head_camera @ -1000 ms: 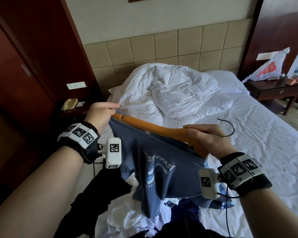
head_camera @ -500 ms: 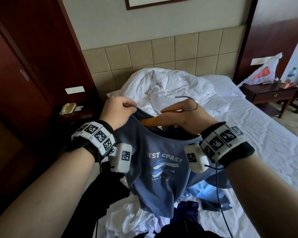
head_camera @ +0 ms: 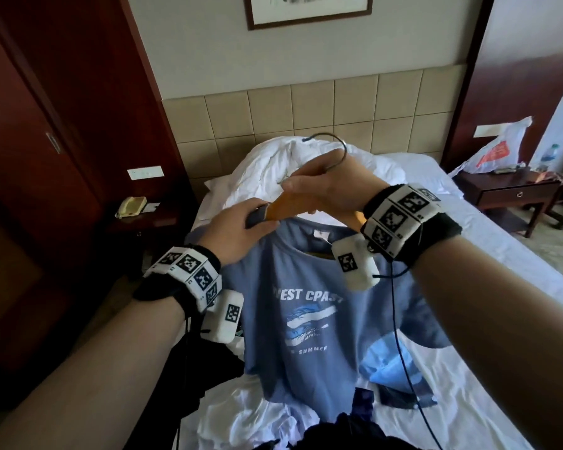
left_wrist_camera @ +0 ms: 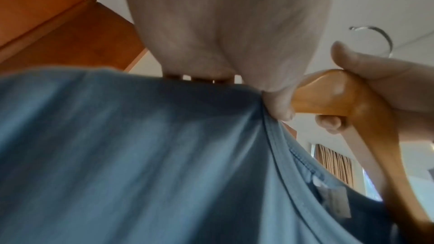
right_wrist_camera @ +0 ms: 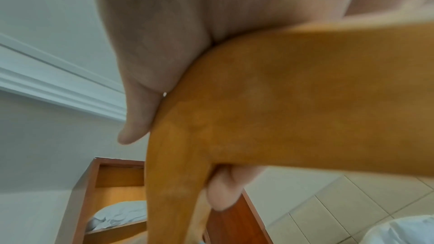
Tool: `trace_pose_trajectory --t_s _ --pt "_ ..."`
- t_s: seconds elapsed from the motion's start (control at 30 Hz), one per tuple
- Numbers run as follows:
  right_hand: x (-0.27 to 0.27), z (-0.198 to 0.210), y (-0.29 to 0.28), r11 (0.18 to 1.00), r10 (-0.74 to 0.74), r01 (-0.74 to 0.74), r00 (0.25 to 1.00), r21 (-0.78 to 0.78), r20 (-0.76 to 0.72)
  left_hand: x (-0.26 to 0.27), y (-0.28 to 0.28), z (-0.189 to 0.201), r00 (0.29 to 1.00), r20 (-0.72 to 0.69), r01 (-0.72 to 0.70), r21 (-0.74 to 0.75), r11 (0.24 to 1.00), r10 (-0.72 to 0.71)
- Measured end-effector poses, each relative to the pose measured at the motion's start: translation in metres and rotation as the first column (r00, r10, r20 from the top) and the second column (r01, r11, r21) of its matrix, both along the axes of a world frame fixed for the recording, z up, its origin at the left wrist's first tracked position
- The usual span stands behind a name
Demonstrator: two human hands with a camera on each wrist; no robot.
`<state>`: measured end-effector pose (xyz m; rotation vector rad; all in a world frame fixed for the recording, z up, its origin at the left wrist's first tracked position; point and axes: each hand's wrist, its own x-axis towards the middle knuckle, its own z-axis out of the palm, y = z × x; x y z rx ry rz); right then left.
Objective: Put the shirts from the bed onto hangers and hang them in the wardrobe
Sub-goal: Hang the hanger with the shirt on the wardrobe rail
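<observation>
Blue T-shirt lifted higher on the wooden hanger, above the bed

The bed (head_camera: pixel 488 287) with its white duvet (head_camera: pixel 267 170) lies below the blue T-shirt (head_camera: pixel 306 306), which now hangs full length with its print facing the camera, raised from half a second ago. The wooden hanger (left_wrist_camera: pixel 352 103) sits in the neck, its metal hook (head_camera: pixel 335 147) upright. The right hand (head_camera: pixel 332 186) clasps the hanger's middle; the left hand (head_camera: pixel 238 232) pinches the shirt's shoulder fabric over the hanger's end.

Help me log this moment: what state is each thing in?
blue T-shirt: partly on hanger, hanging over bed.
wooden hanger: inside the collar, hook up.
left hand: pinches shirt shoulder.
right hand: grips hanger's middle.
duvet: crumpled.
nightstand drawer: closed.
</observation>
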<state>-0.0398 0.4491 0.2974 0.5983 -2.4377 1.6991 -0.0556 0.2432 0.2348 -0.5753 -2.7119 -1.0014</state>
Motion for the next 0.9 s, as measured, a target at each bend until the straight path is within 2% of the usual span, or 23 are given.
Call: trace_pose_trajectory --t_s 0.1,0.17,0.27,0.43,0.6,0.77,0.9 --pt "-0.01 -0.006 0.007 0.987 -0.134 0.142 0.986 0.078 -0.098 -0.002 -0.005 0.001 0.997 -0.042 -0.059 0.021 0.998 0.06" --pt "-0.014 -0.018 0.014 0.96 -0.223 0.236 0.97 0.149 -0.1 -0.002 -0.011 0.003 0.992 -0.063 -0.102 0.06 0.993 0.106" --pt "-0.013 -0.04 0.018 0.942 -0.261 0.276 0.96 0.191 -0.1 -0.005 -0.022 0.006 0.986 -0.049 -0.152 0.119 0.981 0.159" --pt "-0.007 -0.047 0.013 0.897 -0.326 0.38 0.913 0.225 -0.244 -0.007 -0.022 0.009 0.987 -0.041 -0.149 0.09 0.985 0.153" --pt "-0.008 -0.041 0.017 0.886 -0.33 0.388 0.912 0.253 -0.242 -0.005 -0.024 0.007 0.99 -0.061 -0.12 0.105 0.987 0.127" --pt "-0.01 -0.034 0.018 0.87 -0.29 0.35 0.933 0.348 -0.212 -0.002 -0.026 0.007 0.988 -0.054 -0.136 0.136 0.981 0.144" --pt "-0.007 -0.029 0.018 0.87 -0.301 0.362 0.928 0.336 -0.22 -0.001 -0.021 0.007 0.994 -0.027 -0.101 0.102 0.99 0.104"
